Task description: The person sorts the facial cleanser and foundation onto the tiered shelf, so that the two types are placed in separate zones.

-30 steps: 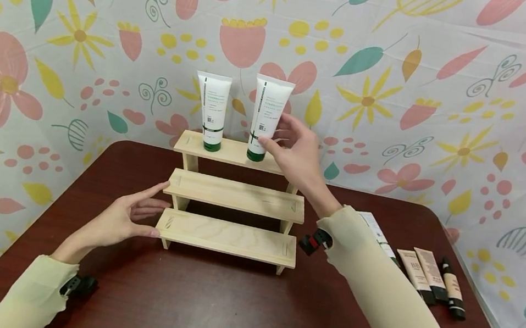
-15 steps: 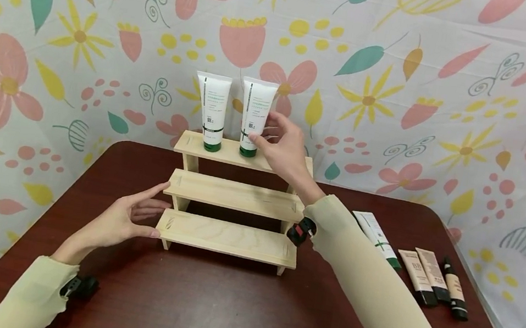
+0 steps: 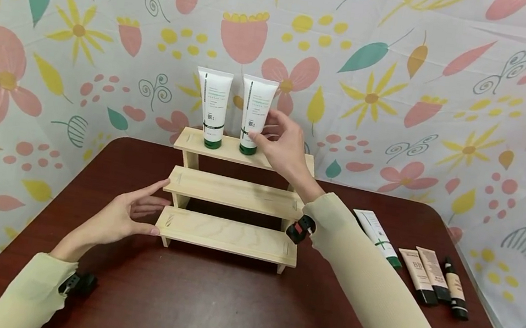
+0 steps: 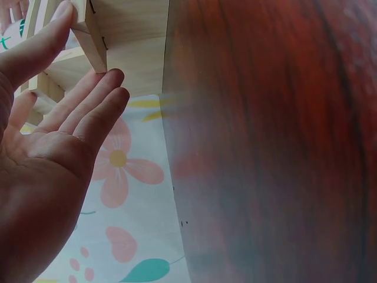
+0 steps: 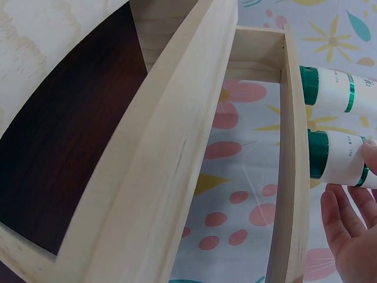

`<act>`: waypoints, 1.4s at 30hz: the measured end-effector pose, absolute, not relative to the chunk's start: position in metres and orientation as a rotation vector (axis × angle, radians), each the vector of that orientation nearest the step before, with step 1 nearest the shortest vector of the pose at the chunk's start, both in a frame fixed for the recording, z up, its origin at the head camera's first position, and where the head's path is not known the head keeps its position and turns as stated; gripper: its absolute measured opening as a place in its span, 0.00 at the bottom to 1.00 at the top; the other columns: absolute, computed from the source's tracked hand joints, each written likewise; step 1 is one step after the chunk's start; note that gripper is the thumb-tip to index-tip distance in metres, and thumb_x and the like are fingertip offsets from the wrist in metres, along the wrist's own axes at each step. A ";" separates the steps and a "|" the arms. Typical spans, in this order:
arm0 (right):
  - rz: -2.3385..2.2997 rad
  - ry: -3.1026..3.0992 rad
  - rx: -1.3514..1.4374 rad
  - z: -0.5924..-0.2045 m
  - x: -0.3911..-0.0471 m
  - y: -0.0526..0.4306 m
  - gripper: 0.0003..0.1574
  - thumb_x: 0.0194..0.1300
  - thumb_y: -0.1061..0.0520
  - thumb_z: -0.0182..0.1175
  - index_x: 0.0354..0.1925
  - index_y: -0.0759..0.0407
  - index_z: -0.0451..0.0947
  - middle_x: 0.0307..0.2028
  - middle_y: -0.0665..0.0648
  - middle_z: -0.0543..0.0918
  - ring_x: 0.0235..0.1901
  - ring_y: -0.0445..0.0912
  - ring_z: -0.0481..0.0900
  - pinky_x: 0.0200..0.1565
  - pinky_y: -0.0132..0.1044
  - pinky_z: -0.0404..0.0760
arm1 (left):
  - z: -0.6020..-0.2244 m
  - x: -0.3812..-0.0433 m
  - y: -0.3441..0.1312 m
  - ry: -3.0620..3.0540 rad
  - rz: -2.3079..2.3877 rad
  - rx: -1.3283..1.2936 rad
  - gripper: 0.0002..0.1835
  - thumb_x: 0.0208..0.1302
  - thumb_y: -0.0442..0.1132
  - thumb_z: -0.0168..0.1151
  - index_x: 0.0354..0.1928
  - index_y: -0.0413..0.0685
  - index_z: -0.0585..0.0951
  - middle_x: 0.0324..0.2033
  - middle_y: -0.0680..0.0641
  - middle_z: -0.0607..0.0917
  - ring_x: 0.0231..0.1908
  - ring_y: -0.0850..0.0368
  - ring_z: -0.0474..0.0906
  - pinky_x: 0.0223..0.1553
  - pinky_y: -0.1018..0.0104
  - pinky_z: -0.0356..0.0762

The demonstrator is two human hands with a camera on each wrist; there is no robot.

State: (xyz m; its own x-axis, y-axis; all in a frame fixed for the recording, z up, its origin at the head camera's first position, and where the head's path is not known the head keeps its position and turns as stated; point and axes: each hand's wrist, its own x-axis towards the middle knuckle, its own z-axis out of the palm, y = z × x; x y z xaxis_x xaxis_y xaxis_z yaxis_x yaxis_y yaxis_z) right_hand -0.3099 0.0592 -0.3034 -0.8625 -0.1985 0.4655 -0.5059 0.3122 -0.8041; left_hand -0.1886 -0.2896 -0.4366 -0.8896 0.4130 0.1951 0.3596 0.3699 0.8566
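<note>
My right hand [image 3: 285, 144] pinches a white squeeze tube with a green cap [image 3: 256, 110] between thumb and fingers. The tube stands cap-down on the top shelf of a three-step wooden rack [image 3: 234, 196]. A matching white tube [image 3: 214, 103] stands just left of it, with a small gap between the two. In the right wrist view both green caps [image 5: 318, 154] sit at the top shelf's edge. My left hand [image 3: 123, 217] touches the rack's left end, thumb at the lowest shelf and index finger at the middle one. In the left wrist view its fingers [image 4: 100, 112] are extended.
Right of the rack a third white tube [image 3: 377, 237] lies on the dark red-brown table [image 3: 223, 314]. Beside it lie two beige tubes with black caps [image 3: 418, 276] [image 3: 433, 274] and a slim black-and-beige bottle [image 3: 455, 289]. A floral-patterned cloth [image 3: 379, 35] hangs behind.
My right hand has moved the tube left along the top shelf, closer to the other one, and it now stands straighter. In the last half second, little differs. The left hand stays at the rack.
</note>
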 end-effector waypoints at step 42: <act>1.510 -2.304 0.654 -0.304 -0.304 0.054 0.34 0.64 0.60 0.76 0.66 0.58 0.79 0.47 0.57 0.88 0.44 0.48 0.85 0.47 0.41 0.85 | -0.437 -0.188 -0.290 2.550 1.580 0.746 0.58 0.56 0.29 0.81 0.84 0.58 0.59 0.62 0.37 0.83 0.63 0.39 0.79 0.62 0.43 0.76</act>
